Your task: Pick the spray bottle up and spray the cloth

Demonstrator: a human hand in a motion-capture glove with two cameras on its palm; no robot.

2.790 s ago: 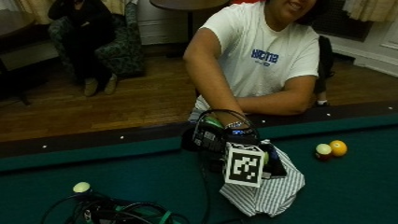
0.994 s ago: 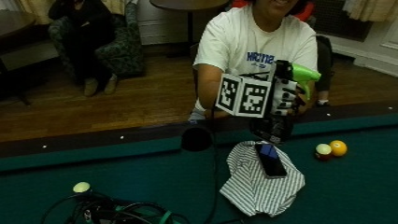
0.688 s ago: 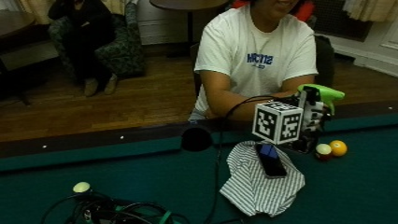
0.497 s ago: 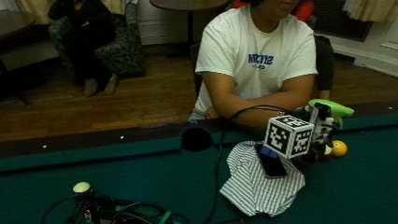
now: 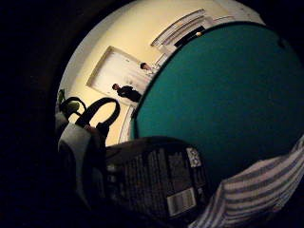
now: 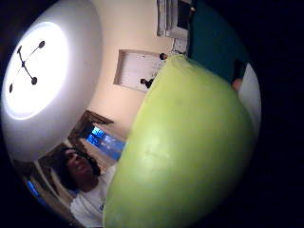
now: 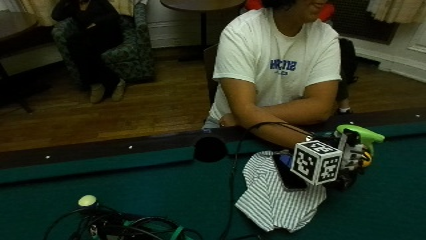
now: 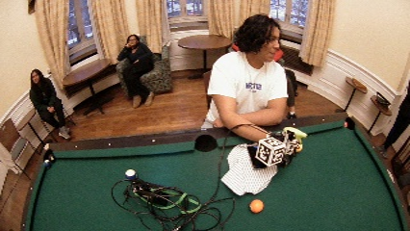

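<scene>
Change: half a second ago the right hand [image 7: 346,162] held the spray bottle [image 7: 351,150] a little higher above the counter [image 7: 133,185]; it has since come lower and hangs just beside the far edge of the cloth [image 7: 276,192]. A full second ago the hand and bottle were raised in front of the person's chest.
Grip: the gloved right hand is wrapped round the spray bottle's dark body, below the green head.
Bottle position: just above the green counter, at the side of the cloth nearest the rail, between the cloth and a yellow ball [image 7: 365,157] partly hidden behind it.
Bottle axis: long axis roughly upright; the green head [image 7: 360,134] is on top and juts sideways, away from the cloth, as the outside view shows it. I cannot tell exactly where the nozzle points.
Bottle make: a smooth, rounded lime-green plastic head [image 6: 185,152] fills the thumb-side palm view; the little-finger-side palm view shows a dark cylindrical body [image 5: 156,183] with a printed label and barcode.
Cloth: white fabric with thin dark stripes [image 5: 251,194], rumpled, lying flat on the felt; a dark flat phone-like object [image 7: 287,172] lies on it.
Counter: green felt pool table with a dark wooden rail and a round side pocket [image 7: 210,148].
Other: a tangle of cables [image 7: 126,225] and a pale ball [image 7: 86,200] lie near the front edge; an orange ball [image 8: 256,206] sits on the felt in the wide outside view.
</scene>
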